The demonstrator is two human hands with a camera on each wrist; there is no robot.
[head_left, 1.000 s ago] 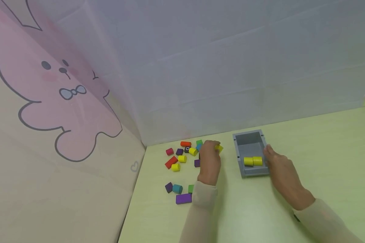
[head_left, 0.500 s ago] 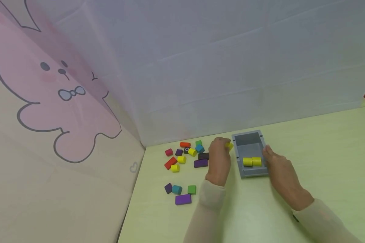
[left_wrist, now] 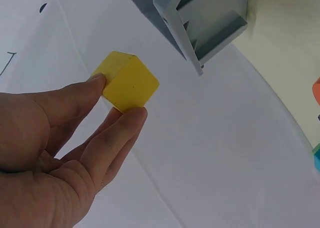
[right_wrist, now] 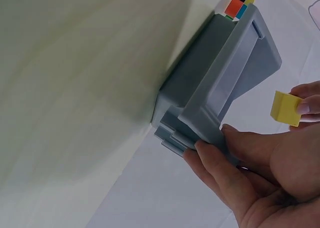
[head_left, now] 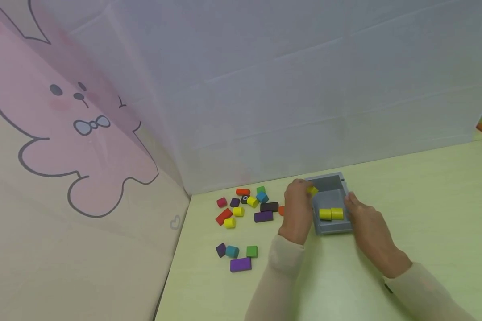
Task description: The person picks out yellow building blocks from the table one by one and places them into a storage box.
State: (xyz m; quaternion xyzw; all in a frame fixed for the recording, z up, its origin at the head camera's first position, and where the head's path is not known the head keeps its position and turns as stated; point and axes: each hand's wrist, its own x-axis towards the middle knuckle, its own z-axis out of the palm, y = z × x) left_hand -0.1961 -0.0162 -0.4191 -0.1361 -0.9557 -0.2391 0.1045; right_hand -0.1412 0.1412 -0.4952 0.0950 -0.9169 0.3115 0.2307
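Observation:
Thumb and fingers of my left hand pinch a yellow cube-shaped block, held up at the left rim of a grey plastic bin. In the right wrist view this yellow block shows just beyond the bin's rim. My right hand grips the bin's right side, thumb at the rim and fingers round the outer wall. Inside the bin, two yellow cylinder blocks lie end to end near the front wall. The left hand hides part of the bin's left rim in the head view.
Left of the bin lie several loose blocks, among them a red block, a black block, and more yellow cylinders. Closer to me are a purple block and a green block. A pale cloth wall stands behind the table.
My left hand has carried the yellow block rightward from above the loose blocks to the bin's left rim, uncovering black and purple blocks. The right hand keeps its hold on the bin.

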